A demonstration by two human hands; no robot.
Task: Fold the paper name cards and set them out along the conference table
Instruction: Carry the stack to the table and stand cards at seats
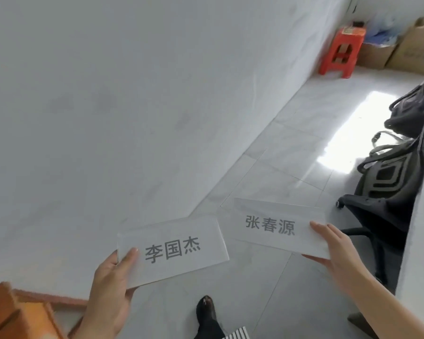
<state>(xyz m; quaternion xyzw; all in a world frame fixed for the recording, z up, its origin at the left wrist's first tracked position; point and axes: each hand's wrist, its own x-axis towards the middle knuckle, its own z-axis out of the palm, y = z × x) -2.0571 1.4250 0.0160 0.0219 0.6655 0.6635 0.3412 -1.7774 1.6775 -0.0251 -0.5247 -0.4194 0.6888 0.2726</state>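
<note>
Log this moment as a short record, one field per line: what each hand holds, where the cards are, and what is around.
left hand: grips the card printed 李国杰 at its left end
right hand: grips the card printed 张春源 at its right end
card position: both held in the air, printed sides facing the camera, apart from each other
white table: left of the cards, no cards set on it in view
floor: pale tiles; red stool and cardboard boxes far off
right edge: black office chairs

Pale wall [132,94] fills the left, running down to glossy light-grey floor tiles [267,277]. Bright light glare [350,133] sits on the floor. Red plastic stool [342,53] by cardboard boxes [389,48] far back; black office chair [387,192] at right.
</note>
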